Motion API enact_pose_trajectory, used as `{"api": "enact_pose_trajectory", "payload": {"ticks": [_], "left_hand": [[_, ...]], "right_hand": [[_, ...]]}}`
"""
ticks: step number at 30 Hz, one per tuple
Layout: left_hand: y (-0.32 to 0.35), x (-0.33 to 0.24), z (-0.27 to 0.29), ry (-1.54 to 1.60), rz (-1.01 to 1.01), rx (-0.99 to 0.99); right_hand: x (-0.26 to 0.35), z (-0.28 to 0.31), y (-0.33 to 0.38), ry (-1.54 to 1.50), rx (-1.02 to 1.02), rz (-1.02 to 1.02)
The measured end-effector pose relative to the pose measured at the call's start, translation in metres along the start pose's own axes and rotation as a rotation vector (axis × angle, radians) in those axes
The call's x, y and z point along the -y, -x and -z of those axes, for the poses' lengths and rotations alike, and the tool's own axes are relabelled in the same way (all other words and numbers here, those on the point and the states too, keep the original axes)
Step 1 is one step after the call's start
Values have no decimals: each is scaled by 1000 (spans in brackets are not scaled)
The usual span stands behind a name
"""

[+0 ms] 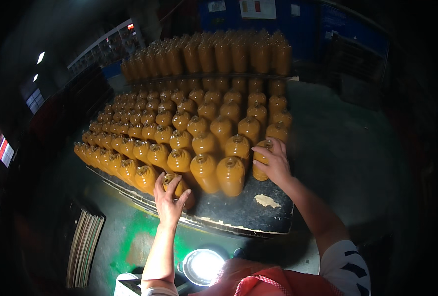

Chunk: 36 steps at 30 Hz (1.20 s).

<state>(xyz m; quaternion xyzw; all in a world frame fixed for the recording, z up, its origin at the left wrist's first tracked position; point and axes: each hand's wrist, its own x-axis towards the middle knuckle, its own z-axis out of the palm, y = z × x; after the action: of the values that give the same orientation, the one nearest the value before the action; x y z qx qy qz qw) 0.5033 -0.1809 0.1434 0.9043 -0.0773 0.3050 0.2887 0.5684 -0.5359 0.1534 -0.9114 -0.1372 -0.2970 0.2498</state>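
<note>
Nearest us, at six o'clock, sits a bright round lamp [202,265] beside our red apron [258,281], and just above it our left hand [169,197] is wrapped around the top of an orange bottle [175,185] at the front edge of the dark board [238,212], likely to steady it upright. At two o'clock from there our right hand [276,165] is closed on the end bottle [261,158], pressing it against the tight rows of bottles [189,123] so they stand packed together.
</note>
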Motion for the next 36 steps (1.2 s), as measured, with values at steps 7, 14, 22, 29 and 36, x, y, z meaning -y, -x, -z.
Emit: {"api": "enact_pose_trajectory", "payload": {"ticks": [7, 14, 22, 29, 36], "left_hand": [[33, 16, -2, 65, -32, -208], [176, -24, 53, 852, 686, -533], [299, 0, 47, 1756, 1365, -740], [387, 97, 19, 2091, 1393, -792], [397, 126, 55, 2446, 1409, -539]], "right_hand": [[-8, 16, 43, -167, -226, 9], [-2, 35, 127, -1406, -227, -769], [126, -39, 202, -2239, 781, -1257], [211, -102, 231, -2055, 990, -1490], [271, -133, 248, -2225, 959, -1665]]}}
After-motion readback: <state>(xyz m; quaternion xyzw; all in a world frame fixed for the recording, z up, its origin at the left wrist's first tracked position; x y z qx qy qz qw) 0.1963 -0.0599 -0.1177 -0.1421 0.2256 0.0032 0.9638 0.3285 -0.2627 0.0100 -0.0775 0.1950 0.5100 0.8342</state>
